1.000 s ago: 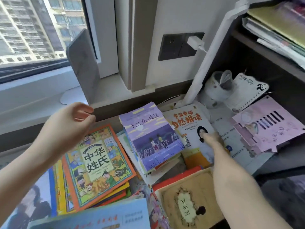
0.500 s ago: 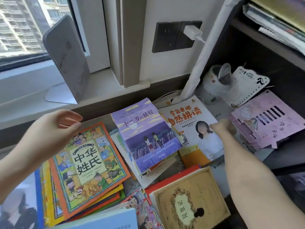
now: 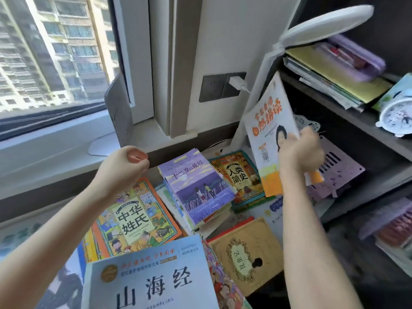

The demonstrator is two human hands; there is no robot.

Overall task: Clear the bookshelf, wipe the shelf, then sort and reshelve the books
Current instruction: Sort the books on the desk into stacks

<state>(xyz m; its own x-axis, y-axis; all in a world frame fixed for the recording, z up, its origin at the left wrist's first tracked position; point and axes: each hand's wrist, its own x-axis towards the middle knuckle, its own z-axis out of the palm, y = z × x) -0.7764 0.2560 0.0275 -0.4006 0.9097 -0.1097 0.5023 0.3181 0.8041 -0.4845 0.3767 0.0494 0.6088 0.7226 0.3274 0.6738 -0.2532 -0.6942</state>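
Observation:
My right hand (image 3: 299,151) grips a white and orange book (image 3: 268,121) by its right edge and holds it upright above the desk, in front of the dark bookshelf (image 3: 347,114). My left hand (image 3: 123,167) hovers with loosely curled fingers, holding nothing, over an orange-bordered picture book (image 3: 136,216). A purple-covered book (image 3: 196,186) tops a stack in the middle. Beside it lies a teal-edged book (image 3: 239,175). A pale blue book (image 3: 149,277) and a tan book (image 3: 245,255) lie nearest me.
A white desk lamp (image 3: 321,27) arches over the shelf's left side. Papers and a purple case (image 3: 356,56) lie on the upper shelf beside a white alarm clock (image 3: 396,117). A pink perforated card (image 3: 336,168) sits on the lower shelf. A grey bookend (image 3: 118,112) stands on the windowsill.
My right hand took hold of the white and orange book and lifted it upright off the desk, uncovering the teal-edged book. My left hand rose slightly and curled its fingers.

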